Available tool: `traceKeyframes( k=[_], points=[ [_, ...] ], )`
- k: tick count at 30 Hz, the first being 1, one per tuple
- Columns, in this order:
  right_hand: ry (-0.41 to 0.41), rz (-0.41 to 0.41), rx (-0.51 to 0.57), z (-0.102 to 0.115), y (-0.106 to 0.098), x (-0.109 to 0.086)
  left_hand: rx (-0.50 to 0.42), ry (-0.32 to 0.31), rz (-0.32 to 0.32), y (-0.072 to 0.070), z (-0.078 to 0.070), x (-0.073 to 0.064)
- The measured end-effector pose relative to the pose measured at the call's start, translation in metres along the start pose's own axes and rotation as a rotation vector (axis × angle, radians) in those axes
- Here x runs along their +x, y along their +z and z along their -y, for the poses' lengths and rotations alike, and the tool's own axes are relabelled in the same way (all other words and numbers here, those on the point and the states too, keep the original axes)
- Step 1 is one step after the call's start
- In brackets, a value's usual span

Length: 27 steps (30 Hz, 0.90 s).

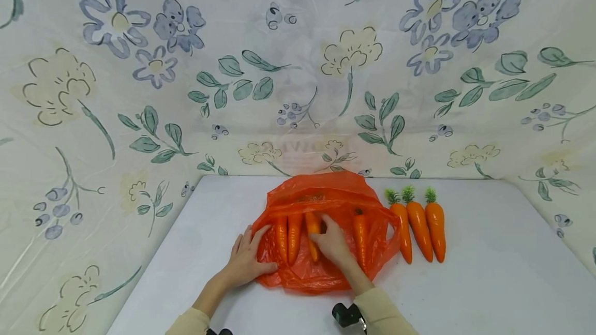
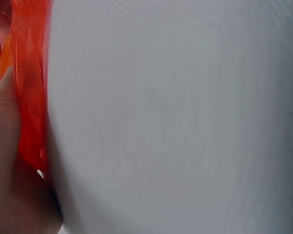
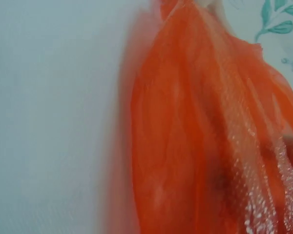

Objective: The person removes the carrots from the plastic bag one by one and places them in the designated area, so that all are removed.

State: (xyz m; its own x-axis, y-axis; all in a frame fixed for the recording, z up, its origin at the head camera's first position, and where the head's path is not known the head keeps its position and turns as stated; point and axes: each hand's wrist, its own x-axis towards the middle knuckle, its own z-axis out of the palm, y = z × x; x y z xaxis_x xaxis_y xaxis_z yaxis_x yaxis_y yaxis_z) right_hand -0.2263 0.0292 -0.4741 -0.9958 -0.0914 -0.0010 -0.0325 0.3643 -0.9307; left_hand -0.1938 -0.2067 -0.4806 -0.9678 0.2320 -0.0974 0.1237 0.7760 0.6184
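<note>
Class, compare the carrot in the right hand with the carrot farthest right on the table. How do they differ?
The held carrot lies in the red plastic bag; the far-right carrot lies outside it. The right hand grips the held carrot; no hand touches the far-right carrot. The far-right carrot's green top shows clearly; the held carrot's is covered. Both are orange and tapered.

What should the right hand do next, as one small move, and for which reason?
Probably the right hand should release the carrot it holds: this carrot is already inside the red bag, near two other carrots, the left hand rests at the bag's edge, and three loose carrots lie on the table.
</note>
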Motion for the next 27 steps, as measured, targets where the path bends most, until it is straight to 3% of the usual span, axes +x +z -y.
traceKeyframes(
  k=[7,19,27],
  points=[
    [-0.025,0.007,0.078,0.000,-0.005,-0.004,-0.004,-0.004,0.007,0.002,0.001,0.001],
    [0.023,-0.043,0.028,0.008,-0.006,-0.004,0.004,0.028,-0.008,0.002,0.002,0.000],
    [0.053,-0.056,0.055,0.013,-0.013,-0.009,0.001,0.024,-0.015,0.001,0.004,0.000]
  ],
)
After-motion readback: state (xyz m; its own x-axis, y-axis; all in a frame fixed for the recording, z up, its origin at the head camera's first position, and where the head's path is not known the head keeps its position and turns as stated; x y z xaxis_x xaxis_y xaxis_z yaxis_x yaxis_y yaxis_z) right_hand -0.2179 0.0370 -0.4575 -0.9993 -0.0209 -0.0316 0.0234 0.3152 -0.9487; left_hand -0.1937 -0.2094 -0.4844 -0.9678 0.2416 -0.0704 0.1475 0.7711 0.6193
